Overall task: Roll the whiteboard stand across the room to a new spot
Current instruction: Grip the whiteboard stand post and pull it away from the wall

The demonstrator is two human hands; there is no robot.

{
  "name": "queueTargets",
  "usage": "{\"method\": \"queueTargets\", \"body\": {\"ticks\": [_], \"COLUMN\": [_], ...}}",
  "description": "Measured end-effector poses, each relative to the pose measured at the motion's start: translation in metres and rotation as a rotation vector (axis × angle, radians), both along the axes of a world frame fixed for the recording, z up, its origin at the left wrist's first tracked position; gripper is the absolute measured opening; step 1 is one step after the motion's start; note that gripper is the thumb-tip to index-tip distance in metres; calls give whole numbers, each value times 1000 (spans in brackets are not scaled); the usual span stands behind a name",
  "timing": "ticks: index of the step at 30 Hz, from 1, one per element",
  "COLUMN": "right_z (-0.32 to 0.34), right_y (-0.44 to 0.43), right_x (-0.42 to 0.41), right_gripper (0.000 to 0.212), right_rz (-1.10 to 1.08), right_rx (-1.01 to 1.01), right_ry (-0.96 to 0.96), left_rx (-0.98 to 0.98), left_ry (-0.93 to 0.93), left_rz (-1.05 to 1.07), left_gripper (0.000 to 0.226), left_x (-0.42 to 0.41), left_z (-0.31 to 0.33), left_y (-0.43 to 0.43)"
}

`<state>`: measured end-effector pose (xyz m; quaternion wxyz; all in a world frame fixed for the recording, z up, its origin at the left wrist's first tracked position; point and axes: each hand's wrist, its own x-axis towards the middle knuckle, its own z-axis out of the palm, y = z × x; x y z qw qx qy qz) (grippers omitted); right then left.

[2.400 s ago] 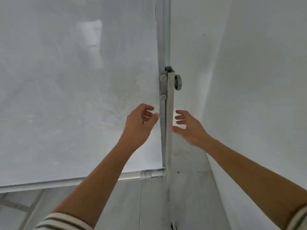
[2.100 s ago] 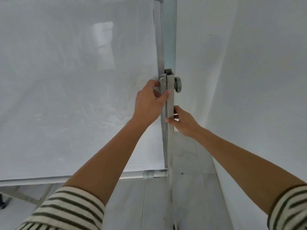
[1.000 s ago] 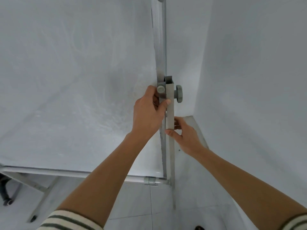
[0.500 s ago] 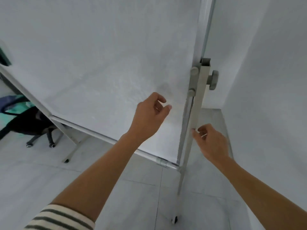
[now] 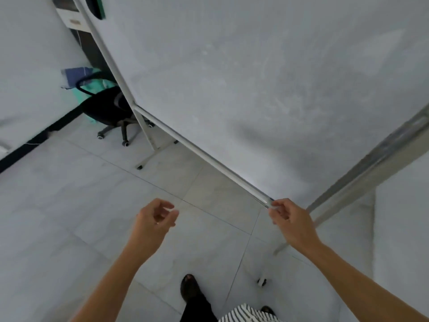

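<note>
The whiteboard stand's big white board (image 5: 255, 89) fills the upper right of the head view and looks tilted. Its bottom rail (image 5: 197, 149) runs diagonally down to my right hand (image 5: 292, 224), whose fingers close on the rail's near end. The grey side post (image 5: 371, 163) rises just right of that hand. A small caster (image 5: 261, 281) of the near foot rests on the floor below. My left hand (image 5: 154, 219) hovers over the tiles to the left, fingers loosely curled and apart, with nothing in it.
A black office chair (image 5: 104, 108) with a green cloth stands behind the stand's far leg (image 5: 148, 156), near the left wall. A white wall (image 5: 399, 228) is close on the right. My foot (image 5: 190, 287) is on the pale tiled floor (image 5: 69, 217).
My left hand has let go of the post and dropped away. My right hand slid from the post to the bottom rail's end. The board has swung and the view tipped down.
</note>
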<state>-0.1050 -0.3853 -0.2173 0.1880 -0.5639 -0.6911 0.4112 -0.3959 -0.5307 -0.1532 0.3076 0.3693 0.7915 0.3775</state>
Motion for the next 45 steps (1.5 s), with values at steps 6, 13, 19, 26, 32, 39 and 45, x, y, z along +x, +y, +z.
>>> {"method": "queueTargets", "body": {"ticks": [6,13,19,26,32,39,45], "right_z": [-12,-12,-23,-44,-14,23,40], "right_y": [16,33,74,167,242,309,353], "right_x": [-131,-269,-359,-497,-620,-749,-860], "right_gripper": [14,10,10,10,9,8,12], "right_rz": [27,103,144,125,117,157,6], "right_rx": [-34,-95,-130,-134,-91,20,117], "right_ry": [36,112,95,135,167,151,165], "left_rx": [-41,-34,-43,-24,34,91,202], "left_ry": [-83,-140,-216,-212,-126,-86,-45], "left_rz": [197,430,534,555,405,232,-85], "left_gripper": [3,5,9,9,5,5,21], "left_x": [-121,-235,-310,-453,-566,-691,-805], "left_z": [-25,-32,-56,-63,-8,41,79], "left_y": [-43,-82,-61,47,169,289,420]}}
